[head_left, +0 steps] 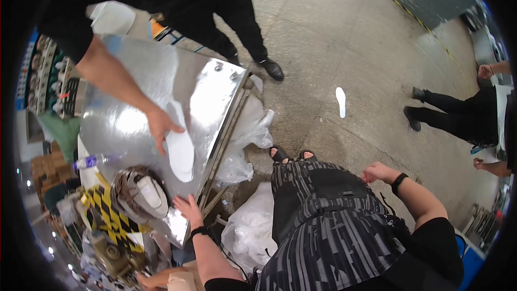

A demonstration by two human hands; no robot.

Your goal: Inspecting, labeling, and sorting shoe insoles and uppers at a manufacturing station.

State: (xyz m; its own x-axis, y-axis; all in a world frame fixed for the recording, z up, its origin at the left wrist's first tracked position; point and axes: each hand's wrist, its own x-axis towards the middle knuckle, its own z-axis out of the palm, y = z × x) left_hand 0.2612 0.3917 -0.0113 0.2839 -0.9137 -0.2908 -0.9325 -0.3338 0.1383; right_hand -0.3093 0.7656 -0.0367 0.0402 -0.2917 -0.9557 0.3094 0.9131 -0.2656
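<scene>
The person wears a black top (423, 269) with short sleeves (440, 237), and over it a long apron (334, 242) full of black and grey stripes and little blocks. The front of the apron has a big plain black patch (334, 183) with a tiny mark on it. Both wrists have dark bands (399, 182), and the black open shoes (279, 154) let the toes show.

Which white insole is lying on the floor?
The lone insole out on the bare floor, past the sandals. The other insoles lie on the metal table, touched by a co-worker's hand.
</scene>
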